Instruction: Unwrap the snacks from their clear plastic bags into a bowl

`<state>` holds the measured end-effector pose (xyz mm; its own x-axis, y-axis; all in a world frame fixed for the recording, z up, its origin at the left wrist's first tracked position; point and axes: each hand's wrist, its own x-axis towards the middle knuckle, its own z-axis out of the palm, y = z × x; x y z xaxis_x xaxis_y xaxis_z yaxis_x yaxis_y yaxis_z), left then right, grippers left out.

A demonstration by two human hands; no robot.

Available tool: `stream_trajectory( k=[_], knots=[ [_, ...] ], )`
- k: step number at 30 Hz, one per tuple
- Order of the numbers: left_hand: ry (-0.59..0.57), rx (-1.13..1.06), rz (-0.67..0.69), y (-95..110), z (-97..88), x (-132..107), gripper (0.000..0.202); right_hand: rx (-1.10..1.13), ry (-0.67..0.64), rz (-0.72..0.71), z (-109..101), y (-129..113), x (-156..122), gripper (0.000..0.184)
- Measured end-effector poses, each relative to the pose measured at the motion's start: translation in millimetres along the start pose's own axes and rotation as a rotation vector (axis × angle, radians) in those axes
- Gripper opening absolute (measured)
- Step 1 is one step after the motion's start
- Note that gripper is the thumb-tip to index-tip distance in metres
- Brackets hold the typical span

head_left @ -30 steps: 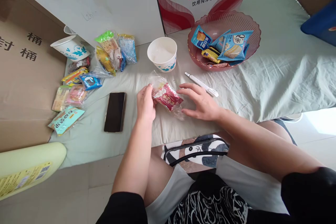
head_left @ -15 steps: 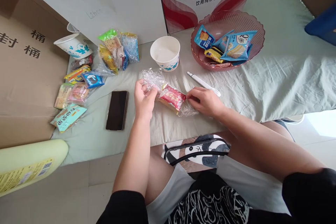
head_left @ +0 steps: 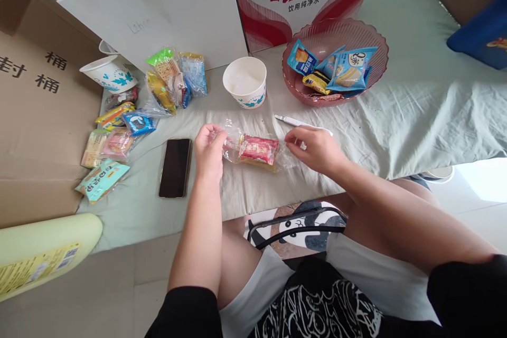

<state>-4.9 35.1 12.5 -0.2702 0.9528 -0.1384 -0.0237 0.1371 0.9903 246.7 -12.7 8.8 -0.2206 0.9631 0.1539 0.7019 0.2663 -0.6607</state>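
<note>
A red-wrapped snack packet (head_left: 258, 149) lies in a clear plastic bag (head_left: 230, 149) on the cloth in front of me, something yellowish under it. My left hand (head_left: 209, 152) is closed, its thumb and fingers pinching the left end of the bag. Just right of the packet, my right hand (head_left: 315, 149) hovers with curled fingers, the thumb and index tips slightly apart. It seems to hold nothing, though its fingertips are close to the bag's right end. Partly behind that hand lies a white craft knife (head_left: 295, 121). A paper cup (head_left: 244, 83) stands beyond the bag.
A pink ribbed bowl (head_left: 291, 82) at the back right holds several snack packets. On the left lie a phone (head_left: 175, 168), bagged snacks (head_left: 164, 84), more packets (head_left: 103, 178) and a tilted paper cup (head_left: 113, 76). Boxes (head_left: 158, 10) line the back; the cloth's front edge is near my knees.
My right hand has come off the red packet's edge, leaving a small gap. The bag and packet have shifted slightly and lie flatter; my left hand still pinches the bag's left end.
</note>
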Motion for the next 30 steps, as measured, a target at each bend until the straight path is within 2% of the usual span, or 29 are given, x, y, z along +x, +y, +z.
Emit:
stream_trajectory(
  k=[5,8,10,11,12,14,16,17,18,19,21,23,24,26,28,30],
  knots=[
    [0.032,-0.024,0.067,4.1,-3.1,-5.7,0.023,0.064,0.41,-0.086,-12.0,6.2,-0.8,0.009],
    [0.043,-0.047,0.073,7.9,-6.2,-11.5,0.021,0.104,0.506,-0.149,-20.6,0.6,-8.1,0.009],
    [0.016,-0.054,0.086,11.6,-9.4,-15.5,0.019,0.146,0.443,-0.197,-26.2,-4.2,-14.6,0.012],
    [-0.004,-0.056,0.098,13.7,-11.6,-17.3,0.019,0.179,0.365,-0.228,-28.8,-6.3,-17.6,0.014],
    [-0.03,-0.058,0.106,15.8,-14.1,-19.0,0.018,0.216,0.245,-0.261,-30.9,-8.2,-20.2,0.017],
    [-0.101,-0.037,0.082,19.6,-20.1,-21.7,0.016,0.273,-0.088,-0.299,-33.5,-11.1,-23.5,0.021],
    [-0.218,0.047,-0.008,21.6,-25.8,-23.2,0.017,0.236,-0.401,-0.271,-32.8,-13.2,-24.3,0.024],
    [-0.282,0.106,-0.053,21.7,-28.0,-23.4,0.019,0.164,-0.49,-0.236,-31.2,-14.0,-24.1,0.028],
    [-0.333,0.169,-0.076,21.1,-29.4,-23.3,0.022,0.069,-0.519,-0.189,-28.7,-14.6,-23.6,0.031],
    [-0.364,0.229,-0.067,19.9,-30.0,-23.0,0.024,-0.029,-0.495,-0.136,-25.7,-15.1,-22.9,0.032],
    [-0.374,0.328,0.019,16.8,-28.9,-22.1,0.027,-0.165,-0.332,-0.039,-18.5,-15.3,-21.2,0.03],
    [-0.393,0.412,0.085,14.2,-25.8,-21.8,0.032,-0.192,-0.128,-0.006,-10.9,-14.0,-19.1,0.028],
    [-0.437,0.457,0.084,13.5,-24.0,-22.1,0.037,-0.177,-0.055,-0.036,-7.2,-12.8,-17.9,0.028],
    [-0.573,0.54,0.055,12.9,-20.8,-23.7,0.046,-0.124,-0.018,-0.172,-0.3,-9.6,-15.8,0.035],
    [-0.681,0.602,0.058,12.4,-18.6,-25.7,0.046,-0.053,-0.086,-0.32,5.9,-6.9,-14.7,0.05],
    [-0.709,0.64,0.088,10.7,-17.5,-27.1,0.038,0.002,-0.161,-0.412,10.9,-6.3,-15.1,0.062]
  ],
)
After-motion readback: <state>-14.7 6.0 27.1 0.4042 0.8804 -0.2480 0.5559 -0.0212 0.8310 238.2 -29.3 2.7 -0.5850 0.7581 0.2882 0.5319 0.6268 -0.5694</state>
